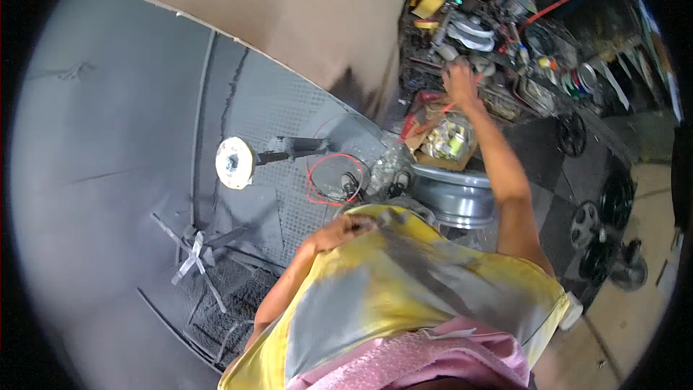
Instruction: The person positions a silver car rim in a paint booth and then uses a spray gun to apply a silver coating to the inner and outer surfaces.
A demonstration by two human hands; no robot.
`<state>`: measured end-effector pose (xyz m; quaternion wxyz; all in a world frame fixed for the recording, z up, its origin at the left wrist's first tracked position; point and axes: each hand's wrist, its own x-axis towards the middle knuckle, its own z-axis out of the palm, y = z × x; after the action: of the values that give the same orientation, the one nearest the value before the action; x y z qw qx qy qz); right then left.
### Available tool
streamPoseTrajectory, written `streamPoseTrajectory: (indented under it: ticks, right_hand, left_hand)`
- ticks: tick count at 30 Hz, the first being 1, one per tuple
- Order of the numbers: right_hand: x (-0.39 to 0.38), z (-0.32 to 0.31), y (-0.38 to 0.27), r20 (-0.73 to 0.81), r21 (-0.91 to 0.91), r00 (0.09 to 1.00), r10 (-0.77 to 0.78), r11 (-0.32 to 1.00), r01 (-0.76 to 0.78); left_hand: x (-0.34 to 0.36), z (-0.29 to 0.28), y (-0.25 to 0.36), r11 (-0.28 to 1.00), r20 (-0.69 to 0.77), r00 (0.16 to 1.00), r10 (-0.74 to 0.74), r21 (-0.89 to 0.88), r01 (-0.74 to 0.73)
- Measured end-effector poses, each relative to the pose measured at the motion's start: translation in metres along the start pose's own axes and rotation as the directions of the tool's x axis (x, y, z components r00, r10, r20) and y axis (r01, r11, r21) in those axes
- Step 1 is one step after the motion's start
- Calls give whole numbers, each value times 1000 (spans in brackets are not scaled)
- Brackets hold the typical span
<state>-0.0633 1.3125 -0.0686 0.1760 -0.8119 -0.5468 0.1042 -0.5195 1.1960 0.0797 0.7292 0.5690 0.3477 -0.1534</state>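
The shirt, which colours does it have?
The shirt is yellow with grey patches, seen in the head view.

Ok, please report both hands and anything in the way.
Right hand at bench clutter, grip unclear. Left hand at yellow-grey shirt. Clutter crowds right hand; silver wheel rim lower in view.

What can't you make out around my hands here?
In the head view:
Right hand: blurs into the clutter beyond; any grip unclear.
Left hand: blurred against the shirt; anything held unclear.
Cardboard box: contents too small and blurred to name.
Wheel rim: its support is mostly hidden by the shirt.
Pink towel: cut off by the lower edge.
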Motion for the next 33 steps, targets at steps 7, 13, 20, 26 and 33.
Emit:
streamPoseTrajectory:
  ticks: [7,13,20,26,33]
  right_hand:
    - [212,33,25,-92,-353,977,-194,923,150]
    - [247,54,-6,41,-685,993,-112,720,109]
    - [259,53,6,141,-755,980,-142,625,200]
    - [223,1,-4,-182,-515,904,-387,820,248]
    - [51,-87,-34,-477,351,875,-87,893,281]
  left_hand:
    - [-48,10,-12,989,-68,995,69,-126,-77]
    - [-76,25,-17,964,-183,981,60,-245,-104]
    - [-109,11,-11,884,-51,996,-70,-465,38]
    - [-100,2,24,833,-38,998,45,-550,-59]
    - [-119,-59,-3,956,256,937,237,-236,-177]
